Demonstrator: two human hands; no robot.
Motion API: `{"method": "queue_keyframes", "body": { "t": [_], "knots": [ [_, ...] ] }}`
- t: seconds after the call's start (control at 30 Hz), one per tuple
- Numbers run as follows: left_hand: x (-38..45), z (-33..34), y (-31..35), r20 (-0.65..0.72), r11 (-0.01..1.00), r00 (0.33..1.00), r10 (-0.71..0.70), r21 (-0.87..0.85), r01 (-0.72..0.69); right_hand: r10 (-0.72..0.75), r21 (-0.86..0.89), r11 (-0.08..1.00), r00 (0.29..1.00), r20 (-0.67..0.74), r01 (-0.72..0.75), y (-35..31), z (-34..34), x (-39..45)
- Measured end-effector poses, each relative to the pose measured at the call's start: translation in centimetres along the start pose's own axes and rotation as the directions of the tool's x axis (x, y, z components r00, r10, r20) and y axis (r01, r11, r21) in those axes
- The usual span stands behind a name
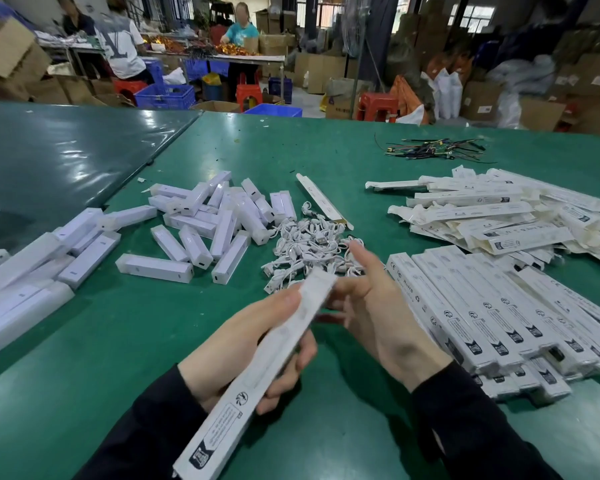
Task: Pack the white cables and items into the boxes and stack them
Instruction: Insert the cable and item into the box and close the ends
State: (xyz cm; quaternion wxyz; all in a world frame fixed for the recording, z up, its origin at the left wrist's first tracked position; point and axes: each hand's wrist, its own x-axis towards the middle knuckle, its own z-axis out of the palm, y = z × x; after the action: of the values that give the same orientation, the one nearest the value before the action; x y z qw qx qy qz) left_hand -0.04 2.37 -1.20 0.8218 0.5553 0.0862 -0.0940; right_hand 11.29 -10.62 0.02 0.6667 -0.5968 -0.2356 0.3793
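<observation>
Many packed boxes lie near right; your left hand grips one box, right hand released; cables remain.

A green table is seen, joined on the left by a darker, glossy sheet. White bars are scattered in a loose heap at the middle left, and more bars are piled at the left edge. A tangle of white cables is laid just right of the heap, with a single flat box beside it. Flat boxes are heaped at the right, and packed boxes are stacked in a row nearer. Dark wires are left at the far side.
</observation>
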Motion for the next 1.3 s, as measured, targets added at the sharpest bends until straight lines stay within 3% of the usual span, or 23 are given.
{"method": "queue_keyframes", "body": {
  "t": [0.03,0.07,0.13,0.17,0.23,0.27,0.33,0.43,0.57,0.73,1.03,1.1,1.2,1.3],
  "knots": [
    [-0.2,-0.1,0.3,-0.003,0.999,0.999,0.033,-0.026,-0.033,-0.072,0.023,0.997,0.989,-0.130,0.075,0.0,-0.2,0.1],
    [-0.4,-0.2,0.6,-0.048,0.995,0.995,0.086,-0.050,-0.088,-0.164,-0.086,0.985,0.951,-0.263,0.147,0.2,-0.3,0.2],
    [-0.6,-0.1,1.0,-0.194,0.978,0.966,0.169,-0.091,-0.189,-0.393,-0.533,0.833,0.837,-0.382,0.148,0.8,-0.8,0.3],
    [-0.5,-0.4,0.9,-0.269,0.970,0.945,0.187,-0.104,-0.222,-0.449,-0.722,0.686,0.833,-0.323,0.090,1.1,-0.8,0.2],
    [-0.1,-0.8,0.9,-0.344,0.966,0.923,0.173,-0.123,-0.227,-0.402,-0.918,0.396,0.899,-0.174,0.000,1.9,-1.0,0.4],
    [0.0,-0.8,0.8,-0.363,0.966,0.917,0.167,-0.125,-0.226,-0.354,-0.949,0.316,0.926,-0.130,-0.012,2.4,-1.2,0.6],
    [0.1,-0.9,0.7,-0.390,0.967,0.905,0.169,-0.114,-0.229,-0.329,-0.963,0.270,0.939,-0.098,-0.005,2.7,-1.5,0.9],
    [0.2,-0.8,0.6,-0.453,0.970,0.874,0.175,-0.073,-0.232,-0.423,-0.915,0.394,0.901,-0.101,0.082,2.3,-1.2,0.7],
    [0.3,-0.6,0.5,-0.546,0.973,0.821,0.165,-0.044,-0.225,-0.579,-0.714,0.600,0.812,-0.077,0.360,1.6,0.2,-0.2],
    [0.2,-0.5,0.4,-0.601,0.966,0.767,0.225,0.033,-0.257,-0.639,-0.632,0.578,0.768,0.042,0.516,1.3,1.3,-1.0],
    [0.2,-0.4,0.7,-0.555,0.973,0.816,0.161,-0.052,-0.227,-0.585,-0.594,0.644,0.811,0.024,0.482,0.7,1.2,-1.4],
    [0.1,-0.3,0.7,-0.522,0.973,0.841,0.143,-0.080,-0.216,-0.523,-0.602,0.672,0.852,0.027,0.431,0.6,1.0,-1.4],
    [0.1,-0.1,0.6,-0.449,0.974,0.887,0.106,-0.134,-0.184,-0.317,-0.448,0.834,0.944,0.089,0.322,0.3,0.9,-1.3],
    [0.0,-0.1,0.7,-0.381,0.964,0.920,0.088,-0.199,-0.174,-0.210,-0.258,0.939,0.974,0.087,0.226,0.2,0.5,-1.2]
  ]
}}
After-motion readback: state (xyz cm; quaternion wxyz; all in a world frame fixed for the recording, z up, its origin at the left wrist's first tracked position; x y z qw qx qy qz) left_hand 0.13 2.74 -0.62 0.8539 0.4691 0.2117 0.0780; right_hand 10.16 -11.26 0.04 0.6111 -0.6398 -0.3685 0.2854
